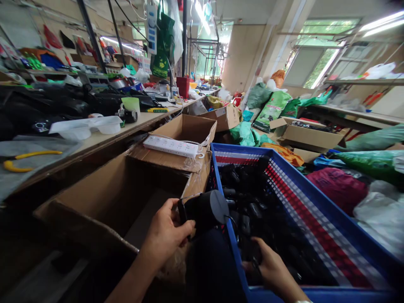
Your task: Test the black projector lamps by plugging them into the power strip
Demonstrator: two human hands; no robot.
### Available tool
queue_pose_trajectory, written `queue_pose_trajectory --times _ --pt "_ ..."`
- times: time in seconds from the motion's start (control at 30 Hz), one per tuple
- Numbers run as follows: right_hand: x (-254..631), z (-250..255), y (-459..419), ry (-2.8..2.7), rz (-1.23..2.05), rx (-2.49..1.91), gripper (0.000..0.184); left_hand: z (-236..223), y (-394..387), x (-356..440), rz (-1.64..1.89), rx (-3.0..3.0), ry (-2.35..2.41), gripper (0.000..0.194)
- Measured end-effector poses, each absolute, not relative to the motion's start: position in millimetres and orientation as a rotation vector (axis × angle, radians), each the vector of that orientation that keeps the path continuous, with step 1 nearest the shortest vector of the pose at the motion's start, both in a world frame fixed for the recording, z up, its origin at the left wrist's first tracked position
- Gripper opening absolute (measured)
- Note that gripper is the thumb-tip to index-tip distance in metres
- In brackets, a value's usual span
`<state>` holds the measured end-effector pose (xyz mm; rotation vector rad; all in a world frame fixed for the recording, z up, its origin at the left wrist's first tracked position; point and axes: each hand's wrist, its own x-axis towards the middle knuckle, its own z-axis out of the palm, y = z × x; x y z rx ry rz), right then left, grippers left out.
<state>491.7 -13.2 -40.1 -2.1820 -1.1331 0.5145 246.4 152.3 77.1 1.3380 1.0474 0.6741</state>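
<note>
Open space inside the cardboard box (104, 206) beside the left hand (166, 235), blue crate rim (232, 248) raised between both hands, right hand (271, 269) hemmed in by packed black items (249, 198).

A cardboard box (110, 198) stands left of a plastic crate (315, 189).

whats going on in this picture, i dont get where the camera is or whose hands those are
There's no machine here. This one view comes from a camera worn on a person's head, looking forward and down, so the two bare hands are that person's own. The left hand grips a black cylindrical object with a flat grey end. The right hand reaches into a blue plastic crate holding a heap of black items; I can't tell if it holds one. Beside the crate is an open brown cardboard box, with a white power strip lying on a second box behind it.
</note>
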Motion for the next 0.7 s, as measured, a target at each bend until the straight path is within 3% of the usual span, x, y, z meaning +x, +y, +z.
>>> queue_pose_trajectory --times 0.07,0.2,0.37,0.53,0.7 --pt "490.6 -48.0 9.8 -1.158 0.461 -2.133 0.063 76.4 153.7 245.2 0.674 1.308 1.024 0.042" --pt "485.2 -70.0 38.0 -1.333 0.440 -1.934 0.032 73.7 158.6 236.8 0.697 1.248 0.976 0.048" --pt "517.0 -75.4 39.6 -1.284 0.192 -1.977 0.031 68.9 168.6 219.3 0.784 1.206 1.023 0.052" --pt "539.5 -42.7 62.6 -1.294 0.235 -1.921 0.031 64.2 174.1 206.1 0.905 1.090 1.049 0.052" --pt "513.7 16.2 139.0 -1.335 0.443 -1.762 0.033 66.9 180.7 197.0 1.070 0.924 1.083 0.048"
